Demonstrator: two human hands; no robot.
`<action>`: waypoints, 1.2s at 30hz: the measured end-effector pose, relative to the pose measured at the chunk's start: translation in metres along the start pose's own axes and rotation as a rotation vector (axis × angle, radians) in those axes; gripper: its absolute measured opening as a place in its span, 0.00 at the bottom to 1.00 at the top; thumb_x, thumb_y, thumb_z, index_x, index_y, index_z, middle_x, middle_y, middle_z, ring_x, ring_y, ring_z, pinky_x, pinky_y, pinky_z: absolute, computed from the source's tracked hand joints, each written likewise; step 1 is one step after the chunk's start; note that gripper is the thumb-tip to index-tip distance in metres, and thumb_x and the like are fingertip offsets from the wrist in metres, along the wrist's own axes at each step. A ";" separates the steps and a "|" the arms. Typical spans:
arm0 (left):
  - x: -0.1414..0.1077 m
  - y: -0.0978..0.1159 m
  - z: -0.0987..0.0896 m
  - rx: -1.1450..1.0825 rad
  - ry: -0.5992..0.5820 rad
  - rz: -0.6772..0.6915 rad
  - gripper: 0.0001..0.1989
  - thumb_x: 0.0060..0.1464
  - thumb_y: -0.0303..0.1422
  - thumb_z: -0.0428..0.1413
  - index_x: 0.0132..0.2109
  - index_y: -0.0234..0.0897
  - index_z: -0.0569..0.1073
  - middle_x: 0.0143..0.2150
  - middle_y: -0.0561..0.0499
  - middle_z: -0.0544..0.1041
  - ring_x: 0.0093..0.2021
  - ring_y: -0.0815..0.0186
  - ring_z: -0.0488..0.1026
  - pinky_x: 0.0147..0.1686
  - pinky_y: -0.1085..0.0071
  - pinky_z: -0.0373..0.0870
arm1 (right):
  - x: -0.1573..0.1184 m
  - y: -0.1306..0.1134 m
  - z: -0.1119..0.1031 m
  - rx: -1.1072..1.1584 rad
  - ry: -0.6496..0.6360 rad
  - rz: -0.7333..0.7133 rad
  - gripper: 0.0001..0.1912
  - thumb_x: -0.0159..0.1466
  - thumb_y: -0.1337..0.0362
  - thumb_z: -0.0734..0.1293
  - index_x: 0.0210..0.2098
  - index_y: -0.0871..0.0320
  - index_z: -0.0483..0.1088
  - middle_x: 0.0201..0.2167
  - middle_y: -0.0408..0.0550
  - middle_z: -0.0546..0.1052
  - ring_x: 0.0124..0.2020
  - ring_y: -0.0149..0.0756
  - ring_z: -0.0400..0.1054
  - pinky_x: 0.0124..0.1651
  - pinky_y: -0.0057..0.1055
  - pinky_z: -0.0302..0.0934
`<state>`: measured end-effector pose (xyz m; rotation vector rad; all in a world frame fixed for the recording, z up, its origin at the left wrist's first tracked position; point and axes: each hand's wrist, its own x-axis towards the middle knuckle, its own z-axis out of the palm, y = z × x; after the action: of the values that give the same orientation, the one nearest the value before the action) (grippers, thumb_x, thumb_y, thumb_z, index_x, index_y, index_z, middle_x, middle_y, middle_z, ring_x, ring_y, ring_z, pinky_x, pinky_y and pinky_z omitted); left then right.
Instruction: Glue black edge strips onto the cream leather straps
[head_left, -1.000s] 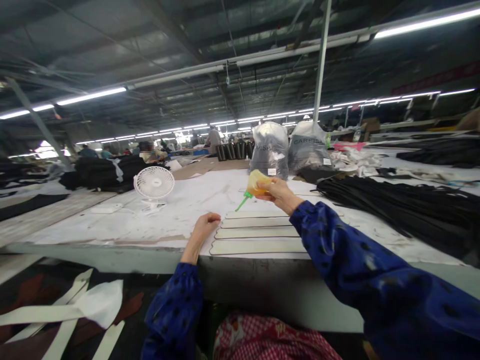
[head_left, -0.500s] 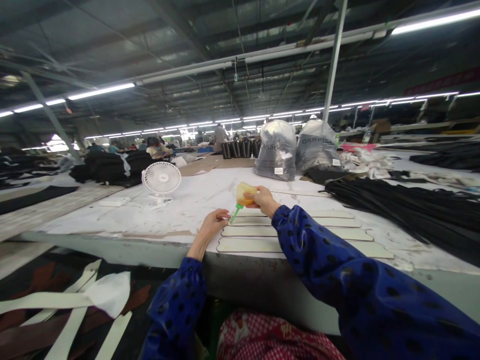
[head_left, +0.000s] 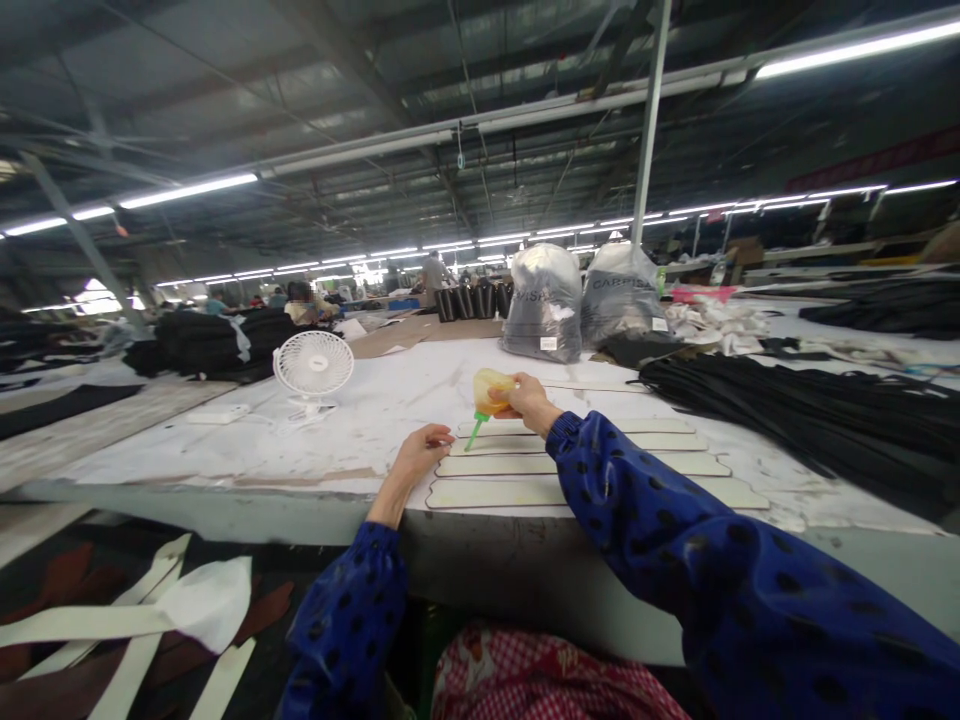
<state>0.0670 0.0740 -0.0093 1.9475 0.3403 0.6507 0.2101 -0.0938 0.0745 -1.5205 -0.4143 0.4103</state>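
My right hand (head_left: pixel 529 402) is wrapped round a soft squeeze bottle (head_left: pixel 489 388) with yellowish contents, tipped nozzle-down. Its green nozzle (head_left: pixel 475 432) points at a long pale strip (head_left: pixel 491 444), close to the strip's left end. Fingers bent and closed together, my left hand (head_left: pixel 421 455) grips that left end, partly covering it. Several similar pale strips with dark edges lie side by side on the white-covered table (head_left: pixel 382 400). The nearest strip (head_left: pixel 495 492) runs along the table's front edge. My right sleeve hides the middle of the strips.
A white fan (head_left: pixel 313 365) and a white power strip (head_left: pixel 217 414) stand at left. Black straps (head_left: pixel 757 420) are heaped at right. Two filled plastic bags (head_left: pixel 541 305) stand behind. Below left lie pale and brown strips (head_left: pixel 82 625). People work farther back.
The bottle's nozzle has shifted slightly right along the strip, away from my left fingers. My left hand stays at the strip's end. The view has turned slightly.
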 end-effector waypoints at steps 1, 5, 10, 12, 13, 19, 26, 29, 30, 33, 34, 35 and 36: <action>0.000 0.000 0.000 0.002 0.002 -0.002 0.18 0.36 0.31 0.61 0.40 0.35 0.74 0.35 0.46 0.81 0.36 0.61 0.75 0.40 0.63 0.69 | 0.000 0.000 -0.002 -0.003 0.005 -0.004 0.20 0.51 0.72 0.74 0.40 0.61 0.65 0.33 0.47 0.76 0.27 0.36 0.74 0.22 0.31 0.73; 0.000 0.001 -0.001 0.010 0.006 -0.009 0.18 0.35 0.31 0.62 0.39 0.35 0.74 0.36 0.46 0.81 0.36 0.61 0.75 0.41 0.63 0.69 | 0.000 -0.001 -0.009 -0.010 0.026 -0.011 0.19 0.50 0.72 0.74 0.39 0.61 0.65 0.33 0.48 0.75 0.27 0.37 0.74 0.22 0.31 0.73; 0.000 -0.001 0.000 0.018 0.017 -0.017 0.18 0.35 0.31 0.61 0.39 0.34 0.74 0.36 0.45 0.81 0.36 0.60 0.75 0.41 0.63 0.69 | -0.001 -0.001 -0.018 -0.014 0.039 -0.014 0.19 0.50 0.72 0.74 0.38 0.62 0.65 0.32 0.48 0.75 0.27 0.37 0.74 0.22 0.32 0.72; 0.000 -0.001 0.000 0.019 0.019 -0.022 0.18 0.35 0.32 0.61 0.39 0.34 0.74 0.36 0.45 0.81 0.37 0.60 0.75 0.41 0.63 0.69 | -0.002 -0.002 -0.023 -0.015 0.043 -0.013 0.19 0.50 0.72 0.74 0.38 0.62 0.64 0.31 0.48 0.75 0.26 0.37 0.74 0.21 0.31 0.72; 0.000 -0.001 0.000 0.018 0.019 -0.024 0.18 0.35 0.32 0.61 0.39 0.35 0.74 0.36 0.45 0.81 0.37 0.60 0.75 0.41 0.63 0.69 | -0.002 -0.002 -0.025 -0.015 0.046 -0.012 0.19 0.50 0.73 0.74 0.38 0.62 0.64 0.31 0.48 0.75 0.26 0.37 0.73 0.21 0.31 0.72; -0.002 0.002 0.000 0.021 0.011 -0.028 0.19 0.35 0.33 0.61 0.39 0.35 0.74 0.37 0.45 0.81 0.38 0.59 0.76 0.41 0.62 0.69 | -0.003 -0.003 -0.040 -0.012 0.057 -0.010 0.18 0.51 0.73 0.73 0.38 0.61 0.64 0.30 0.46 0.75 0.25 0.35 0.73 0.21 0.30 0.71; -0.002 0.005 -0.002 0.032 -0.005 -0.031 0.19 0.35 0.33 0.62 0.39 0.35 0.74 0.38 0.43 0.81 0.38 0.58 0.76 0.41 0.61 0.70 | -0.006 -0.004 -0.055 -0.007 0.064 -0.013 0.18 0.51 0.73 0.73 0.38 0.61 0.64 0.29 0.46 0.75 0.25 0.36 0.73 0.21 0.30 0.71; -0.002 0.006 -0.003 0.040 -0.011 -0.033 0.20 0.34 0.34 0.62 0.39 0.35 0.74 0.38 0.43 0.81 0.38 0.58 0.76 0.42 0.61 0.70 | -0.007 -0.006 -0.063 -0.007 0.072 -0.010 0.18 0.52 0.73 0.73 0.39 0.61 0.63 0.30 0.47 0.75 0.24 0.36 0.73 0.20 0.30 0.71; -0.002 0.006 -0.003 0.044 -0.010 -0.032 0.20 0.34 0.34 0.62 0.39 0.35 0.74 0.38 0.43 0.81 0.38 0.58 0.76 0.42 0.61 0.70 | -0.008 -0.007 -0.066 -0.007 0.075 -0.012 0.18 0.52 0.73 0.73 0.38 0.61 0.63 0.30 0.47 0.75 0.24 0.36 0.73 0.20 0.30 0.70; -0.002 0.005 -0.003 0.055 -0.003 -0.030 0.21 0.35 0.35 0.62 0.40 0.34 0.74 0.39 0.42 0.81 0.39 0.57 0.76 0.43 0.61 0.69 | -0.009 -0.008 -0.076 -0.010 0.089 -0.018 0.18 0.52 0.74 0.73 0.37 0.61 0.63 0.30 0.47 0.75 0.24 0.36 0.73 0.20 0.31 0.70; -0.002 0.005 -0.003 0.057 -0.001 -0.030 0.21 0.35 0.35 0.62 0.40 0.34 0.74 0.39 0.42 0.81 0.39 0.57 0.76 0.43 0.61 0.69 | -0.009 -0.008 -0.079 -0.010 0.094 -0.020 0.17 0.52 0.74 0.73 0.37 0.61 0.63 0.29 0.47 0.75 0.24 0.36 0.73 0.20 0.30 0.70; -0.002 0.005 -0.003 0.059 -0.001 -0.031 0.21 0.35 0.35 0.62 0.40 0.35 0.74 0.39 0.43 0.81 0.39 0.57 0.76 0.42 0.61 0.69 | -0.010 -0.008 -0.082 -0.009 0.098 -0.021 0.17 0.52 0.74 0.73 0.37 0.61 0.63 0.29 0.47 0.74 0.24 0.36 0.72 0.20 0.30 0.70; -0.002 0.004 -0.003 0.060 -0.001 -0.031 0.21 0.35 0.35 0.62 0.40 0.35 0.74 0.39 0.43 0.81 0.39 0.57 0.76 0.42 0.61 0.70 | -0.010 -0.008 -0.085 -0.008 0.102 -0.022 0.17 0.52 0.74 0.73 0.36 0.61 0.63 0.29 0.46 0.74 0.24 0.35 0.72 0.20 0.30 0.70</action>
<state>0.0631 0.0733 -0.0049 1.9954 0.3919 0.6257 0.2444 -0.1726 0.0816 -1.5360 -0.3527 0.3122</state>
